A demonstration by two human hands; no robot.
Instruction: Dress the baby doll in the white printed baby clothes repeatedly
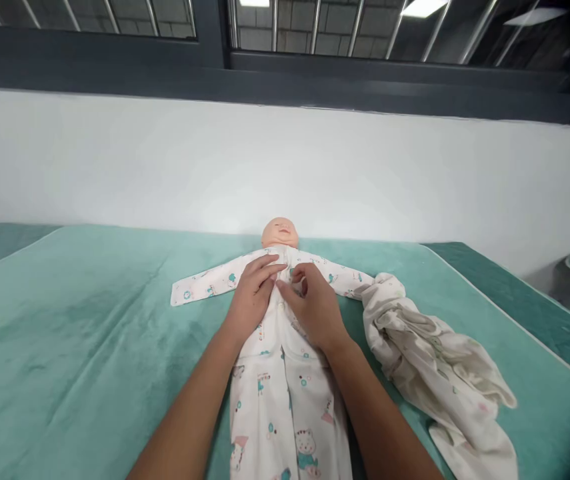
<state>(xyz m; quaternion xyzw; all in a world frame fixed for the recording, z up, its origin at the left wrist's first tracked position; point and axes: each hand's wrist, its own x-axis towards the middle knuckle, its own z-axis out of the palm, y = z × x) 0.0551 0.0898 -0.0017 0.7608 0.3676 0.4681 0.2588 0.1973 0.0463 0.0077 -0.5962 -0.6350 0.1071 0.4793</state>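
Observation:
A baby doll (279, 233) lies on its back on a teal mat (89, 333), head toward the wall. It wears a white printed sleepsuit (285, 400) with both sleeves spread out. My left hand (252, 293) rests on the doll's chest, fingers together, pressing the suit's front edge. Beside it my right hand (312, 303) pinches the suit's front opening near the collar, fingers curled on the fabric.
A crumpled white cloth (435, 360) lies on the mat to the right of the doll. A white wall (285, 173) rises behind the mat, with a dark window frame (285, 73) above. A darker green surface (529, 300) borders the mat on the right.

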